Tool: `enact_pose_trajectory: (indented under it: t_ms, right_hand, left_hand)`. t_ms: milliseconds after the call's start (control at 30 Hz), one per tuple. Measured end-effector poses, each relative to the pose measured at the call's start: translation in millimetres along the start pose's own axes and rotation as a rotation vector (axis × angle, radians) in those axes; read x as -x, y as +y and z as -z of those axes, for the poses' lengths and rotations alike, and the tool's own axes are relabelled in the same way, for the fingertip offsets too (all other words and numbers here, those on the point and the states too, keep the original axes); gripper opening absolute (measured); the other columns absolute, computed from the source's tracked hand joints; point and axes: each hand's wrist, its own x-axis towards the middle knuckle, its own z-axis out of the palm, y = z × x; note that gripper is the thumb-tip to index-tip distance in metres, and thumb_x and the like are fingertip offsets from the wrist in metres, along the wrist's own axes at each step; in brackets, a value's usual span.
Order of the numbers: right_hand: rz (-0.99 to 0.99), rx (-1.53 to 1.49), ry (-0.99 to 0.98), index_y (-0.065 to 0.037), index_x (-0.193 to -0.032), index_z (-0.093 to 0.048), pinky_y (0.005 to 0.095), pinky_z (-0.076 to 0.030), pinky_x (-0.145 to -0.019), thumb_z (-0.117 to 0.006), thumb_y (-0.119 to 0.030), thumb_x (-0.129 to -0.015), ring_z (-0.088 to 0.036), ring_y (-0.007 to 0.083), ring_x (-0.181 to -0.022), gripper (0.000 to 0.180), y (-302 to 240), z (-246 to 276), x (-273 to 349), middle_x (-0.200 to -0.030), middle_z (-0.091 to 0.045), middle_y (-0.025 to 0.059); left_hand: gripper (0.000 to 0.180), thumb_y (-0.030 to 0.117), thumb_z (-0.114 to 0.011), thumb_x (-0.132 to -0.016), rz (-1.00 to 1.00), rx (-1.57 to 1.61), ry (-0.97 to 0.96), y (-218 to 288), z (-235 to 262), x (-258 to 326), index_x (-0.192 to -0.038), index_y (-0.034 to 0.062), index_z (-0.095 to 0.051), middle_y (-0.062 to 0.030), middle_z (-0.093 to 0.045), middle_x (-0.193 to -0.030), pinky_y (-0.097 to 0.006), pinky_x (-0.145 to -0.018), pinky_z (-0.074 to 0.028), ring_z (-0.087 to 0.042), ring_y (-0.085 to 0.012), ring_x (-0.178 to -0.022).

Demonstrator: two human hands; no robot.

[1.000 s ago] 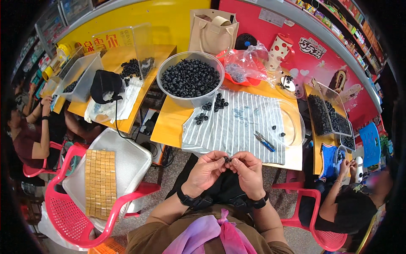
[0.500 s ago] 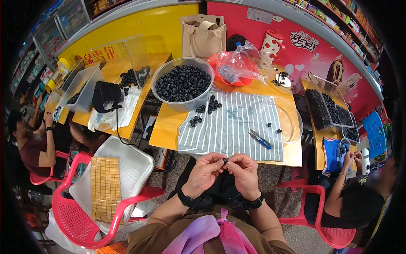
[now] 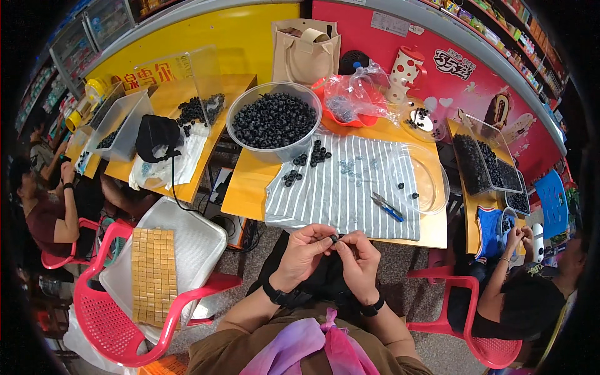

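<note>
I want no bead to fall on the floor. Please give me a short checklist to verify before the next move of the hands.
1. Small dark bead pinched between both hands: ok.
2. Left hand and right hand meet at the bead: ok.
3. Hands over the striped cloth: not ok, they are below the table edge, above the lap.
4. Thread through the bead: cannot tell.
5. Big bowl of dark beads stands fully on the table: ok.
6. Blue-handled tool lies on the cloth: ok.

tiny dark piece (image 3: 334,239) mostly hidden between hands, too small to identify
</note>
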Motion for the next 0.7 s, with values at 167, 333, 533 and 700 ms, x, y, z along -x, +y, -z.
enact_pose_trajectory:
  t_ms: [167,333,533,700]
  right_hand:
    - [0.406,0.536,0.024,0.001,-0.085,-0.057,0.0330,-0.044,-0.057,-0.066,0.006,-0.077,-0.056,0.0270,-0.065,0.012,2.2,-0.1,-1.7,-0.076,-0.055,0.0130]
    - [0.503,0.646,0.035,0.001,-0.086,-0.058,0.0345,-0.046,-0.058,-0.067,0.006,-0.076,-0.057,0.0280,-0.066,0.014,2.2,-2.7,0.6,-0.078,-0.056,0.0140]
    - [0.614,0.739,0.017,0.002,-0.086,-0.058,0.0373,-0.045,-0.058,-0.066,0.007,-0.073,-0.057,0.0309,-0.068,0.016,-1.4,-1.9,0.2,-0.079,-0.056,0.0150]
    - [0.625,0.747,-0.044,0.002,-0.086,-0.058,0.0369,-0.045,-0.057,-0.066,0.007,-0.073,-0.056,0.0306,-0.068,0.017,-4.8,1.0,-1.6,-0.079,-0.056,0.0148]
  left_hand:
    - [0.020,0.000,-0.060,-0.090,0.062,0.032,-0.009,2.4,-0.7,-0.1,-0.109,-0.0002,-0.064,-0.0072,-0.067,-0.096,-0.020,-0.070,-0.050,-0.061,-0.0094,-0.078]
    - [0.019,0.002,-0.061,-0.090,0.098,0.127,0.015,-3.9,8.5,0.4,-0.108,0.0005,-0.064,-0.0064,-0.068,-0.095,-0.020,-0.070,-0.052,-0.062,-0.0094,-0.077]
    - [0.017,0.006,-0.063,-0.089,0.145,0.166,0.002,-1.8,7.8,1.2,-0.105,0.0007,-0.064,-0.0087,-0.066,-0.100,-0.021,-0.069,-0.051,-0.063,-0.0128,-0.082]
    - [0.015,0.002,-0.062,-0.089,0.147,0.163,0.008,-2.4,8.3,1.5,-0.103,0.0002,-0.064,-0.0063,-0.066,-0.096,-0.021,-0.069,-0.052,-0.063,-0.0105,-0.077]
